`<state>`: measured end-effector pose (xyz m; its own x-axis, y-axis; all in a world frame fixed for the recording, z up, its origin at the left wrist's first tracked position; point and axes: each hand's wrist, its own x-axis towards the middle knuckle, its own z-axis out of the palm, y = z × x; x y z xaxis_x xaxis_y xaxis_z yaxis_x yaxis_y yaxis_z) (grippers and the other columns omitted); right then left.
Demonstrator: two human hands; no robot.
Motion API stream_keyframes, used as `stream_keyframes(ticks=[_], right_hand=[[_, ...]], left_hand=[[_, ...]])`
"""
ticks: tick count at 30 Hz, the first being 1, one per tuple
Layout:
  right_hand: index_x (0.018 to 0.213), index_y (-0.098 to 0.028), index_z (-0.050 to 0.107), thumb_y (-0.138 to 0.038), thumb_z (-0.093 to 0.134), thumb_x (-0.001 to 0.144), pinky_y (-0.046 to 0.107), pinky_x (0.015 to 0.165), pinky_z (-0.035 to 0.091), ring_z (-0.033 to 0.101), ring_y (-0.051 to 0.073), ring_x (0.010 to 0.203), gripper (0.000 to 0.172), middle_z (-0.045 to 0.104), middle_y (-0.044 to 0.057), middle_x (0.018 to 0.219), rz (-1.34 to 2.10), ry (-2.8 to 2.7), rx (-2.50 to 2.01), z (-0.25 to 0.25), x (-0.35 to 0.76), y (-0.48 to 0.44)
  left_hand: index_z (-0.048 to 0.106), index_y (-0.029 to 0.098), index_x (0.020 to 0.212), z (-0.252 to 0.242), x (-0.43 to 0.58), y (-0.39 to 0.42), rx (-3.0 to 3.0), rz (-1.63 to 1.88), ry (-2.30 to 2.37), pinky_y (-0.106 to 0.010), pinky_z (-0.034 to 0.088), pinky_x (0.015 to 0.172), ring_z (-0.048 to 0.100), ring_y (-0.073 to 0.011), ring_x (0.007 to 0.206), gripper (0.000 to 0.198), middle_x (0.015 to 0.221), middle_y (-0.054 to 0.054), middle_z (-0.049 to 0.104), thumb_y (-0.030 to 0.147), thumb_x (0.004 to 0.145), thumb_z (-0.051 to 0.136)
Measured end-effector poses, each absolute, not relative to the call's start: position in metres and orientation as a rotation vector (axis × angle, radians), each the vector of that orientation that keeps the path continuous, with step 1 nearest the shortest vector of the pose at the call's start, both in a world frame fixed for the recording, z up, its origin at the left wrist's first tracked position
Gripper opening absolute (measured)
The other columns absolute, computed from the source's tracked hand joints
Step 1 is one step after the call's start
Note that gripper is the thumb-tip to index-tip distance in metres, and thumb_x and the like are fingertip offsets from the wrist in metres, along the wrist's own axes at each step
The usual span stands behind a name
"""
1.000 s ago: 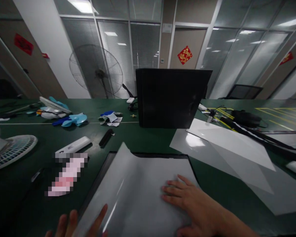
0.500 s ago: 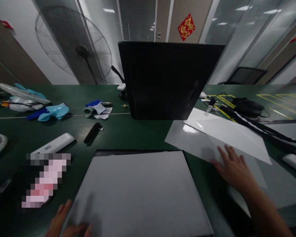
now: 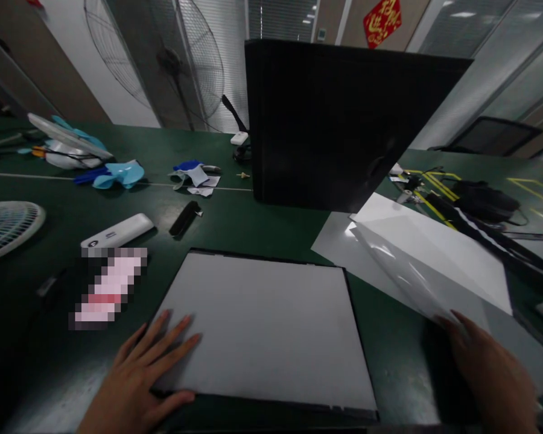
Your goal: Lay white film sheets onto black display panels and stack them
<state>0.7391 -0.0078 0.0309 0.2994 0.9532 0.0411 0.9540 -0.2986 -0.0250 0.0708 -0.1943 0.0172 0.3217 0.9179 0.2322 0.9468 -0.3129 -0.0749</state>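
A flat panel with a pale grey face and thin black frame (image 3: 271, 331) lies before me on the green table. My left hand (image 3: 147, 364) rests on its lower left corner, fingers spread, palm down. To the right, my right hand (image 3: 484, 361) pinches the near edge of a clear plastic sheet (image 3: 398, 271), which bows upward with bright reflections. Partly under that lie a greyish sheet (image 3: 332, 241) and a white sheet (image 3: 434, 247). The right thumb and fingertips are partly hidden against the sheet.
A large black screen (image 3: 339, 126) stands behind the panel. On the left are a white power bank (image 3: 117, 232), a small black object (image 3: 184, 219), a pixelated pink item (image 3: 113, 289) and a white fan (image 3: 11, 226). Blue gloves (image 3: 120, 175) and cables (image 3: 423, 181) lie farther back.
My left hand has moved up onto the panel's corner and flattened. My right hand has gone from spread over the sheets to pinching the clear sheet, which now bows up. The view has shifted.
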Motion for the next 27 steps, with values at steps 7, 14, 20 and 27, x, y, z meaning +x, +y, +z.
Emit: stream_keyframes(ticks=[7, 14, 20, 27], right_hand=[[0.148, -0.032, 0.064, -0.073, 0.037, 0.101, 0.052, 0.099, 0.061, 0.070, 0.035, 0.123, 0.068, 0.068, 0.010, 0.142, 0.110, -2.189, -2.066, 0.053, 0.672, -0.056], [0.159, -0.032, 0.052, -0.050, 0.061, 0.103, 0.059, 0.124, 0.042, 0.046, 0.030, 0.151, 0.059, 0.049, 0.003, 0.163, 0.187, -2.744, -1.271, 0.057, 0.534, -0.074], [0.161, -0.039, 0.048, -0.044, 0.072, 0.094, 0.064, 0.130, 0.027, 0.031, 0.032, 0.159, 0.071, 0.034, -0.001, 0.172, 0.418, -2.875, -1.151, 0.066, 0.489, -0.078], [0.148, -0.034, 0.065, -0.045, 0.058, 0.104, 0.050, 0.122, 0.046, 0.055, 0.026, 0.143, 0.045, 0.052, 0.003, 0.161, 0.487, -2.735, -1.219, 0.066, 0.528, -0.041]], left_hand=[[0.043, 0.042, 0.163, 0.026, 0.067, -0.181, -2.453, -0.248, -1.724, -0.056, 0.023, 0.128, 0.033, -0.0380, 0.160, 0.091, 0.169, 0.000, 0.045, 0.082, 0.084, 0.066], [0.001, 0.025, 0.174, 0.014, 0.079, -0.193, -2.249, -0.533, -2.043, -0.065, 0.036, 0.124, 0.022, -0.0467, 0.162, 0.136, 0.180, -0.015, 0.007, 0.082, 0.075, 0.075], [-0.010, 0.044, 0.170, 0.026, 0.093, -0.205, -2.010, -0.748, -1.965, -0.074, 0.020, 0.130, 0.006, -0.0455, 0.165, 0.125, 0.181, 0.000, -0.011, 0.056, 0.085, 0.081], [0.055, 0.036, 0.156, 0.019, 0.068, -0.189, -2.403, -0.453, -1.789, -0.058, 0.028, 0.130, 0.050, -0.0364, 0.150, 0.085, 0.164, -0.004, 0.052, 0.076, 0.083, 0.074]])
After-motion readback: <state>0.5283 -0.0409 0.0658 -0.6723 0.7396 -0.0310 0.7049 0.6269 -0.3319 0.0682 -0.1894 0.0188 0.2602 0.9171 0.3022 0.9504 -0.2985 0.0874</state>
